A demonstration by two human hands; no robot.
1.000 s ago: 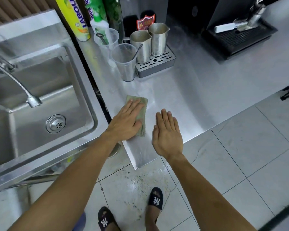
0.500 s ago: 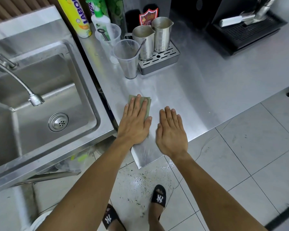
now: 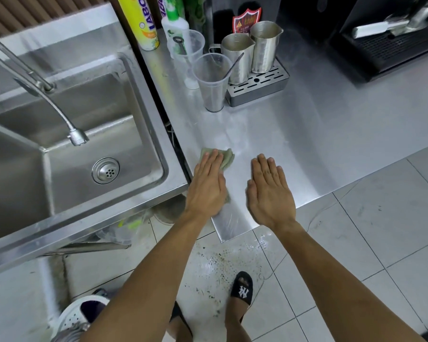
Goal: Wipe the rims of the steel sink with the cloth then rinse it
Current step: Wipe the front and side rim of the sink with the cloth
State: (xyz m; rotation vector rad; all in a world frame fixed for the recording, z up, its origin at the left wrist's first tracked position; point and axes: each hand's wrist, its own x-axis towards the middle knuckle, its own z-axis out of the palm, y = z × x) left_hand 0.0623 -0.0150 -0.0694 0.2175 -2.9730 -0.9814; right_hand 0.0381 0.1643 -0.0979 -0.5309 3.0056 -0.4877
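Our left hand point(image 3: 206, 185) lies flat, fingers straight and together, pressing the green cloth point(image 3: 226, 159) onto the steel counter point(image 3: 294, 144); the cloth pokes out past our fingertips. Our right hand point(image 3: 269, 193) rests flat beside it, gripping nothing. The sink point(image 3: 156, 112) sits just left of our left fingers.

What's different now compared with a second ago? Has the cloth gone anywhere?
The left hand, pressed flat on the green cloth, slid it a little toward the counter's left edge, nearer the sink. Nothing was picked up or let go. The right hand stayed flat on the counter beside it; the cups, jugs and faucet did not move.
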